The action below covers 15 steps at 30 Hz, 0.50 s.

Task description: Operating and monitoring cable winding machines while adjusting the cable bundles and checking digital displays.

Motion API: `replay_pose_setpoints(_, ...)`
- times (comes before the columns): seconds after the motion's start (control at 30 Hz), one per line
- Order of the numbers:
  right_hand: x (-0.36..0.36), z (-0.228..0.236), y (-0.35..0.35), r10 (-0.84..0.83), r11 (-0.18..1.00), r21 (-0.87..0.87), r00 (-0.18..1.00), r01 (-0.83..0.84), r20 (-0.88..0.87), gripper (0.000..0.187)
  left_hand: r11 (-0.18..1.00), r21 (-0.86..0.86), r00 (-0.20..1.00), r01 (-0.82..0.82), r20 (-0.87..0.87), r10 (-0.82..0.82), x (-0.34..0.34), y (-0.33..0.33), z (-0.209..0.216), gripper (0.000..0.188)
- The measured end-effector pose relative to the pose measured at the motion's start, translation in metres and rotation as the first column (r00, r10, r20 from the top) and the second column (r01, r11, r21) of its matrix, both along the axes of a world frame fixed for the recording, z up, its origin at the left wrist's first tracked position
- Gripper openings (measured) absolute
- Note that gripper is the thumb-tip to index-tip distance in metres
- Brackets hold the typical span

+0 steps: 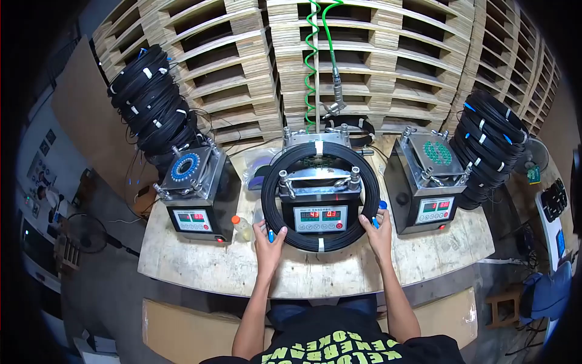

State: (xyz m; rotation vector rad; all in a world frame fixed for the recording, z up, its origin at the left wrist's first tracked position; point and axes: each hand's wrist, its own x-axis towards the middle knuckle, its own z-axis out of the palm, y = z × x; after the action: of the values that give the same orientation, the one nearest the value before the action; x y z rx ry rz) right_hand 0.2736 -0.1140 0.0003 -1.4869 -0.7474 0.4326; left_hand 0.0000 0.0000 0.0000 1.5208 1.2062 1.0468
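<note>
A large coil of black cable [301,239], bound with white tape, is held upright by both my hands in front of the middle bench machine [320,212]. My left hand [267,247] is closed on the coil's lower left, a blue connector [271,235] beside its thumb and fingers. At the lower right, my right hand [380,235] grips the coil, with another blue connector [375,223] at its fingertips. The machine's lit red display shows through the ring. The coil hides parts of the machine's top and sides.
Similar machines stand left [193,209] and right [434,209] on the wooden table [200,267]. Stacks of black cable coils rise far left [159,106] and far right [485,151]. A small orange-capped bottle [243,230] stands near my left hand. A green air hose [328,36] hangs behind.
</note>
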Motion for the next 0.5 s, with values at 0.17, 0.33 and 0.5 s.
replay_pose_setpoints(0.17,0.0,0.012,-0.001,-0.014,0.995,0.097,0.999,0.017,-0.034,0.035,0.998,-0.046,0.956,0.047,0.29,-0.032,0.007,-0.002,-0.003,0.05)
replay_pose_setpoints(0.33,-0.001,0.009,0.001,-0.005,0.992,0.125,0.998,0.013,-0.065,0.034,0.999,0.007,0.927,0.052,0.372,-0.051,0.005,0.007,-0.017,0.053)
replay_pose_setpoints(0.5,-0.004,0.026,0.001,-0.015,0.989,0.143,0.994,0.031,-0.108,0.035,0.996,0.092,0.945,-0.013,0.328,-0.017,0.006,0.007,-0.005,0.054)
